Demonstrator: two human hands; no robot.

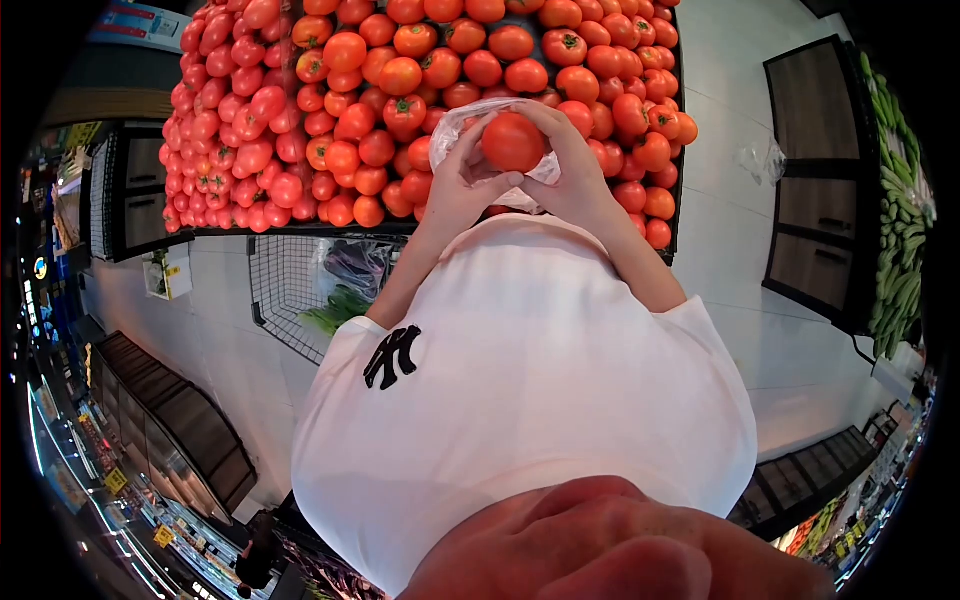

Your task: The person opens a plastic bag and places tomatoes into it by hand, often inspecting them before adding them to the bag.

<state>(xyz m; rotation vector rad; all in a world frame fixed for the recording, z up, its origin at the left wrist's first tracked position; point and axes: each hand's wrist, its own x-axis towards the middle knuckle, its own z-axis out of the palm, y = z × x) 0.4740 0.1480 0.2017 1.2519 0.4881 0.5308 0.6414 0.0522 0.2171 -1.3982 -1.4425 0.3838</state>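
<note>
Between my two hands is a red tomato (513, 142), held up over the front part of the tomato display. My left hand (462, 185) curves round its left side, and my right hand (572, 165) curves round its right side with the fingers over the top. A thin clear plastic bag (450, 130) spreads behind and below the tomato, partly hidden by my hands. Around them lie many loose red tomatoes (400, 76), with pinker tomatoes (250, 120) on the left side of the display.
A wire shopping cart (285, 285) with bagged produce and leafy greens (340, 308) stands below the display's left front edge. Long green vegetables (895, 230) fill a stand at the far right. Another clear bag (765, 162) shows over the floor at right.
</note>
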